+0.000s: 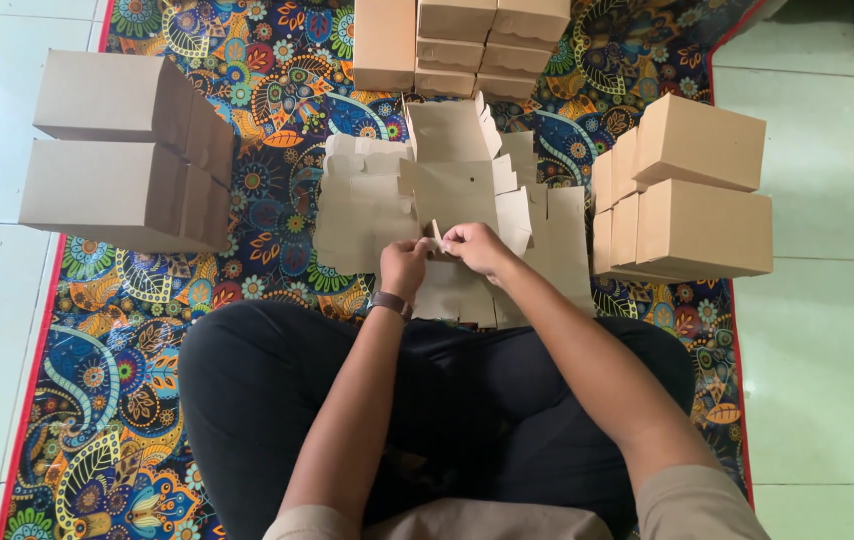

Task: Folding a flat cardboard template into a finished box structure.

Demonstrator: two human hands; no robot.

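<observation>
Cardboard sheet (pixel 457 190), half folded, lies on the mat (pixel 277 90) just beyond both hands; left hand (pixel 403 268) and right hand (pixel 477 247) pinch its near flap.

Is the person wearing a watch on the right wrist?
No, the watch sits on the wrist of the left hand; the right hand has a bare wrist, both hands pinching the flat cardboard box blank.
</observation>
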